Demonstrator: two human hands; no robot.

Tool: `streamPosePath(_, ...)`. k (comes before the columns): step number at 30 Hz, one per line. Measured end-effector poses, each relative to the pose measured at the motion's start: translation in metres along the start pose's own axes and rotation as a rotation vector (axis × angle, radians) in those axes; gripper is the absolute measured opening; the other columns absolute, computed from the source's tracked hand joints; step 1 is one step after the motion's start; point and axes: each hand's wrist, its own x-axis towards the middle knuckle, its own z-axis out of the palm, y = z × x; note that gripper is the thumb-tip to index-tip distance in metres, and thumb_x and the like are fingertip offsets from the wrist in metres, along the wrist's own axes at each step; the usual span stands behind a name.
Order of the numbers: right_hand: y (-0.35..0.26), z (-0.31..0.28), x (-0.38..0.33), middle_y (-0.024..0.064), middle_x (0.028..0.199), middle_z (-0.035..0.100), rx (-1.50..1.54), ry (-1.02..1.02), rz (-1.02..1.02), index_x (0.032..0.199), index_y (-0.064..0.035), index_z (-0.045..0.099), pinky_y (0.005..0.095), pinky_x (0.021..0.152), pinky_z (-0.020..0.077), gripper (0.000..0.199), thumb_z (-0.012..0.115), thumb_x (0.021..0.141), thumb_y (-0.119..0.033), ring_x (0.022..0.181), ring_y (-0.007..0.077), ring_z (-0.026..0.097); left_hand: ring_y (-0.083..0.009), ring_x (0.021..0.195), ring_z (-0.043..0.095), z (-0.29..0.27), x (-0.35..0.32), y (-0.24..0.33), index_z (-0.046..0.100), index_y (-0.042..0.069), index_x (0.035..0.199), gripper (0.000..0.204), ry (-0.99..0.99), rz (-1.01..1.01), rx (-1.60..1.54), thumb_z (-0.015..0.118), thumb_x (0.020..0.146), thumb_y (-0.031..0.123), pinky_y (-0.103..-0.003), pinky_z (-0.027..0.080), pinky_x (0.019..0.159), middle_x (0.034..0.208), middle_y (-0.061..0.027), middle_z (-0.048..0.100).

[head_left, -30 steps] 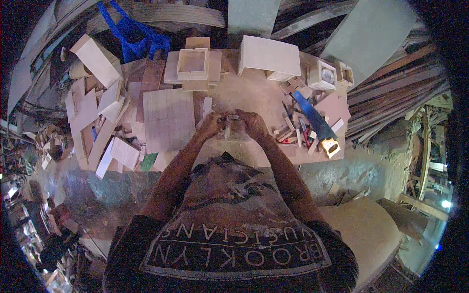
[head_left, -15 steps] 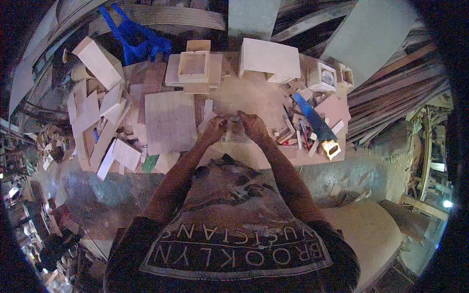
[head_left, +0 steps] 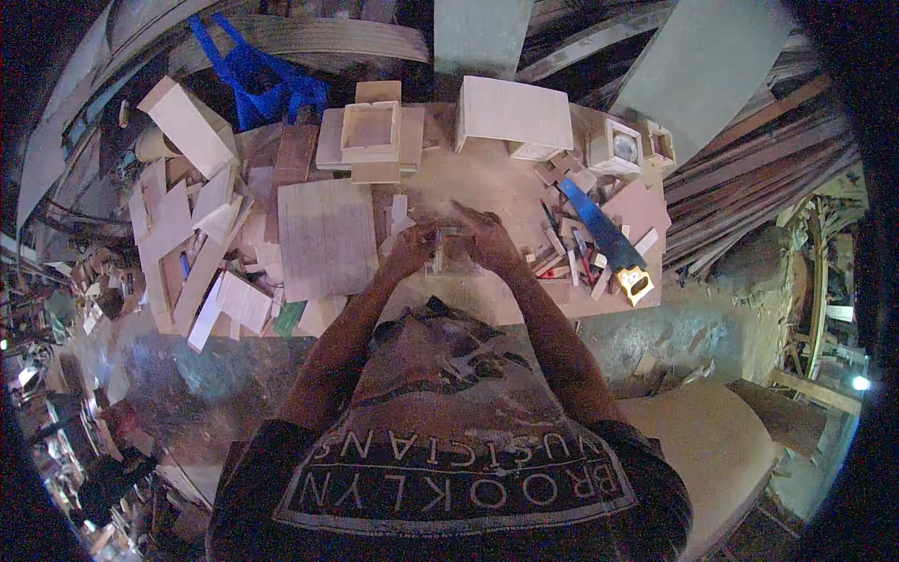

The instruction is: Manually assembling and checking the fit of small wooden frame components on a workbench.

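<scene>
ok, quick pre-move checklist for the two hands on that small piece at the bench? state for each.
1. Both hands on the piece: ok. Left hand and right hand meet around a small wooden piece.
2. Grip firm: cannot tell, the fingers hide the contact.
3. What the piece is: cannot tell, too small and dim.
4. Handsaw away from the hands: ok, it lies to the right among offcuts, untouched.
5. Bare bench ahead of the hands: ok, a dusty open patch.
6. Flat board beside the left hand: ok, lying flat, untouched.

Dark short-sleeved shirt, seemingly grey, pale print.
</scene>
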Motion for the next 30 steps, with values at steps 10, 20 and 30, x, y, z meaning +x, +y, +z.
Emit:
streamPosePath(10,0.032,0.027,-0.058,0.0121,0.101,0.064,0.543,0.19,0.695,0.12,-0.0054,0.045,0.0255,0.067,0.0515,0.045,0.056,0.078,0.003,0.085,0.0173,0.064,-0.0168,0.065,0.063,-0.013,-0.002,0.013,0.054,0.004,0.118,0.037,-0.079,0.001,0.137,0.06,0.083,0.016,-0.031,0.053,0.059,0.09,-0.0153,0.062)
streamPosePath(20,0.051,0.07,-0.078,0.0132,0.098,0.063,0.578,0.101,0.747,0.122,-0.0049,0.044,0.0262,0.064,0.0502,0.045,0.052,0.078,0.007,0.091,0.0162,0.061,-0.0184,0.071,0.063,-0.007,0.001,0.007,0.052,0.002,0.12,0.043,-0.054,-0.023,0.09,0.062,0.083,0.019,-0.031,0.056,0.06,0.096,-0.0189,0.061)
streamPosePath(30,0.019,0.039,-0.057,0.016,0.086,0.066,0.213,0.148,0.728,0.105,-0.0059,0.059,0.0338,0.065,0.0514,0.029,0.057,0.077,-0.009,0.079,0.0247,0.065,-0.0201,0.078,0.064,-0.007,0.005,-0.007,0.051,0.002,0.121,0.044,-0.057,0.073,0.117,0.062,0.082,0.017,-0.03,0.054,0.058,0.093,-0.0194,0.062)
